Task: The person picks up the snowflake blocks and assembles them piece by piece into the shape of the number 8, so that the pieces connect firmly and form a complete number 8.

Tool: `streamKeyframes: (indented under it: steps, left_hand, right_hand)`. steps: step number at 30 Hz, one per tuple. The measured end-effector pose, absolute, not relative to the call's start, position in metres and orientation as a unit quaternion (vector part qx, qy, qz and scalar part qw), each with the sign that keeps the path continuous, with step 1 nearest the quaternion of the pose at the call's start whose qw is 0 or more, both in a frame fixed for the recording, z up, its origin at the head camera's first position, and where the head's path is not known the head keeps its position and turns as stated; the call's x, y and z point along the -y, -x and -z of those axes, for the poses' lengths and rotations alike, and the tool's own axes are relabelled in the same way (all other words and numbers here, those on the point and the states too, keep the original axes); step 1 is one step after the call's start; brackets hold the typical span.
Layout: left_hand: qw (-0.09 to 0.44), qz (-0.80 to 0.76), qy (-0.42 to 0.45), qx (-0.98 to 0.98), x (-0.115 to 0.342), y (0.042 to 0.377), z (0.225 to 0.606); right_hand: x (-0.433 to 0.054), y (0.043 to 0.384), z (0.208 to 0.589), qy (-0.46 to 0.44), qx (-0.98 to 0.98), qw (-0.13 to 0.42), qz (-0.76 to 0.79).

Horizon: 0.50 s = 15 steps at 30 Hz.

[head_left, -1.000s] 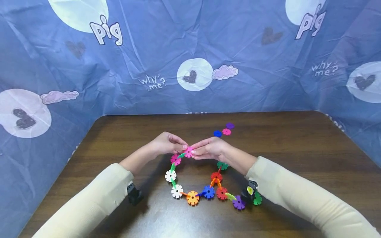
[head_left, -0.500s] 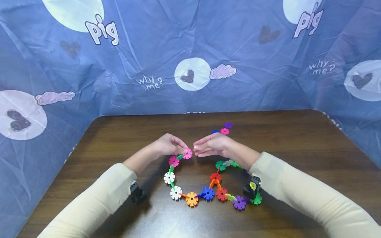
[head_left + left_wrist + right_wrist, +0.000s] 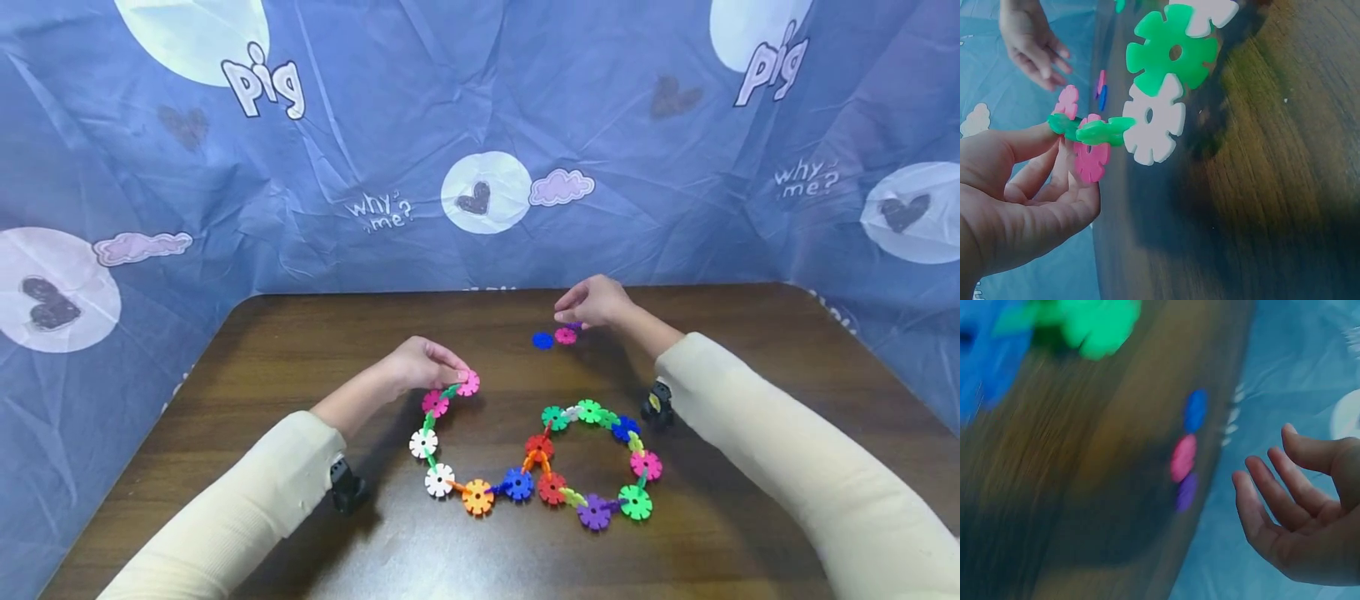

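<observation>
In the head view my left hand (image 3: 417, 364) pinches the pink notched plastic disc (image 3: 468, 383) that ends a chain of interlocking snowflake discs. White discs (image 3: 439, 481), an orange disc (image 3: 477, 497) and a blue disc (image 3: 518, 483) follow along this curved chain. It joins a closed ring of discs, which includes a purple disc (image 3: 594, 512). At the far side of the table my right hand (image 3: 597, 302) hovers over loose discs: blue (image 3: 543, 340), pink (image 3: 566, 336) and purple, partly covered by the fingers. The right wrist view shows that hand's fingers (image 3: 1279, 500) spread, holding nothing.
A dark brown wooden table (image 3: 337, 325) carries everything. Behind it hangs a blue printed cloth (image 3: 315, 242), close to the table's back edge. A small black camera sits on each wrist, the left one (image 3: 345, 487) low over the table.
My right hand has left the pink end disc and moved back and right to the loose discs, uncovering the ring. The left hand has kept its grip on the chain's end.
</observation>
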<state>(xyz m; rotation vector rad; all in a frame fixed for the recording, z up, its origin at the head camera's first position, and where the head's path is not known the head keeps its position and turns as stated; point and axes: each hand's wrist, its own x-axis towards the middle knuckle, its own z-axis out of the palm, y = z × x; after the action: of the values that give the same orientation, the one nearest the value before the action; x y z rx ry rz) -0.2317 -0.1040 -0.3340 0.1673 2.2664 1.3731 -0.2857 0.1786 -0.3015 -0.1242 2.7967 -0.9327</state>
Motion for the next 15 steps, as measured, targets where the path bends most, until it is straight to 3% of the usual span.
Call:
streamKeyframes:
  steps: [9,15]
  left_hand:
    - [0.236,-0.480,-0.063,-0.842,0.104,0.232,0.336]
    - [0.234,-0.490,-0.063,-0.837,0.104,0.231,0.334]
  right_hand:
    - [-0.183,0.303,0.334,0.185,-0.968,0.073,0.151]
    - [-0.179,0.306,0.341,0.197,-0.972,0.060,0.112]
